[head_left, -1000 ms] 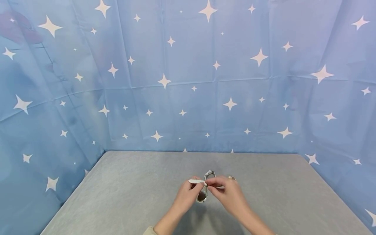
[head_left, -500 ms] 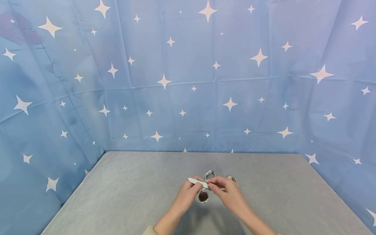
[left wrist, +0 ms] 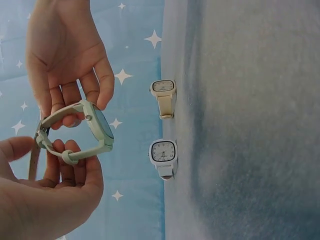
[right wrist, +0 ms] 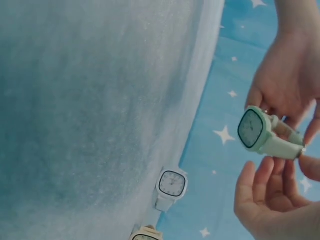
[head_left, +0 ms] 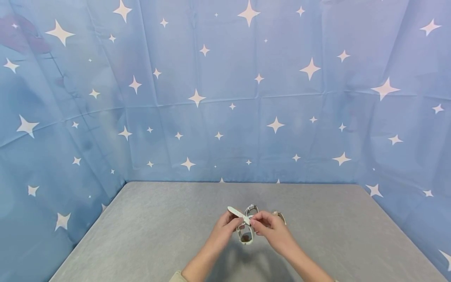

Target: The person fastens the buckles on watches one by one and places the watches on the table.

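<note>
A pale green wristwatch (left wrist: 103,127) is held up between both hands, its strap bent into a loop. In the head view, my left hand (head_left: 222,230) pinches the strap on its left side. The strap's loose end (head_left: 235,212) sticks out past these fingers, up and to the left. From the other side, my right hand (head_left: 273,231) pinches the strap near the buckle, which is partly hidden by fingers. The square watch face (right wrist: 251,128) is turned away from me and shows in the right wrist view, below the left hand (right wrist: 290,75).
Beyond the hands, a white watch (left wrist: 163,152) lies on the grey table (head_left: 169,227). Beside it, to the right, is a beige watch (left wrist: 163,92), partly behind my right hand in the head view. A blue star-patterned curtain (head_left: 225,78) hangs around the table's back and sides.
The strap's loose end has swung from nearly level to slanting up and left. The green watch's loop has turned and shifted slightly right. Both hands have stayed nearly in place.
</note>
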The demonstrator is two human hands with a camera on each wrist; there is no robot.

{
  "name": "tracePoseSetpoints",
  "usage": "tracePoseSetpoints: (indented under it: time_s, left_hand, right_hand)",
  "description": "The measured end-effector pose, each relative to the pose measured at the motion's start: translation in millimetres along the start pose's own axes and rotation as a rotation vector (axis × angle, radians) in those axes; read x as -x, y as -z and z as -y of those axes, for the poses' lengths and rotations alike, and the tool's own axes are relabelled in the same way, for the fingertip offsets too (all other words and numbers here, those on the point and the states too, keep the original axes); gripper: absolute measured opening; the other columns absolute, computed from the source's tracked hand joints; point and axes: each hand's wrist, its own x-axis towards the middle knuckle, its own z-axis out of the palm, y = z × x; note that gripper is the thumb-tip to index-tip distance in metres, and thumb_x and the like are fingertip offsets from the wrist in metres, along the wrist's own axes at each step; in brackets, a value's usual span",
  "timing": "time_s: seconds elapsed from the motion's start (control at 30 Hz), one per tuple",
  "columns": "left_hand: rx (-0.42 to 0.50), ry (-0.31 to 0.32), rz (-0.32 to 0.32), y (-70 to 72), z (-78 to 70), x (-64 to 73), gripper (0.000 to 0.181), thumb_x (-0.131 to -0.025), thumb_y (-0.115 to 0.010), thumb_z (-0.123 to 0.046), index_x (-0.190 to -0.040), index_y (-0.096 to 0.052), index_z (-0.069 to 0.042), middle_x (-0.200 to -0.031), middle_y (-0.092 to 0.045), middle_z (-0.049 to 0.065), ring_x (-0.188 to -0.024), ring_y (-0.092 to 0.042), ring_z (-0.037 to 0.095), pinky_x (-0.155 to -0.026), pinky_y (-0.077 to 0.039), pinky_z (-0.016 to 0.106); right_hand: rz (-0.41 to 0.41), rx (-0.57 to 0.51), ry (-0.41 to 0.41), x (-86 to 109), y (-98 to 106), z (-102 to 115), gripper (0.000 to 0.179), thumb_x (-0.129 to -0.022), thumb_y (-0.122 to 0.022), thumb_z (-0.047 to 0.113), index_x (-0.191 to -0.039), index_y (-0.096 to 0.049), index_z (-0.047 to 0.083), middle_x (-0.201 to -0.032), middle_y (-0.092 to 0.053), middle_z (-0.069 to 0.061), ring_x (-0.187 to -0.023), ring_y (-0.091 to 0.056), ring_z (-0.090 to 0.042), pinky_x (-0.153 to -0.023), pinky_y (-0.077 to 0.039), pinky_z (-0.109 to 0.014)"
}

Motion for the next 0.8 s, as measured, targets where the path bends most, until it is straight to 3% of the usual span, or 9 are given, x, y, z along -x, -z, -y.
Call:
tracePoseSetpoints:
  time_s: [0.13, 0.37, 0.57, 0.8]
  left_hand:
    - [-0.014, -0.007, -0.001, 2.3, -0.1, 0.6, 0.026, -0.092, -0.060, -0.013, -0.109, -0.057, 0.007, -0.096, -0.060, 0.002, -0.088, -0.055, 0.007, -0.081, -0.049, 0.020]
    - [0.000, -0.025, 0.021, 6.4, 3.6, 0.3, 0.028, -0.094, -0.065, -0.011, -0.112, -0.060, 0.009, -0.096, -0.063, 0.000, -0.089, -0.058, 0.007, -0.083, -0.048, 0.018]
    - [0.043, -0.003, 0.049, 8.1, 4.8, 0.2, 0.031, -0.094, -0.065, -0.011, -0.115, -0.060, 0.012, -0.094, -0.063, -0.004, -0.088, -0.060, 0.004, -0.084, -0.051, 0.016]
    - [0.047, 0.010, 0.059, 7.2, 3.1, 0.8, 0.032, -0.095, -0.065, -0.012, -0.114, -0.060, 0.013, -0.092, -0.064, -0.004, -0.088, -0.060, 0.005, -0.085, -0.051, 0.018]
  right_hand:
    - [-0.012, -0.011, -0.008, 0.2, 0.3, 0.1, 0.026, -0.100, -0.059, 0.018, -0.107, -0.062, -0.008, -0.097, -0.068, -0.013, -0.083, -0.063, -0.004, -0.077, -0.058, -0.026]
    - [-0.039, -0.020, -0.007, -0.2, 2.0, -0.7, 0.027, -0.099, -0.060, 0.018, -0.109, -0.063, -0.007, -0.098, -0.069, -0.013, -0.084, -0.065, -0.006, -0.077, -0.057, -0.027]
    - [-0.120, -0.024, 0.023, -0.6, -0.1, 4.1, 0.020, -0.096, -0.064, 0.014, -0.106, -0.067, -0.004, -0.102, -0.071, -0.016, -0.085, -0.066, -0.005, -0.077, -0.055, -0.022]
    - [-0.221, -0.020, 0.052, -2.3, -1.8, 13.0, 0.012, -0.094, -0.067, 0.012, -0.102, -0.070, 0.005, -0.104, -0.072, -0.010, -0.092, -0.064, -0.002, -0.080, -0.054, -0.021]
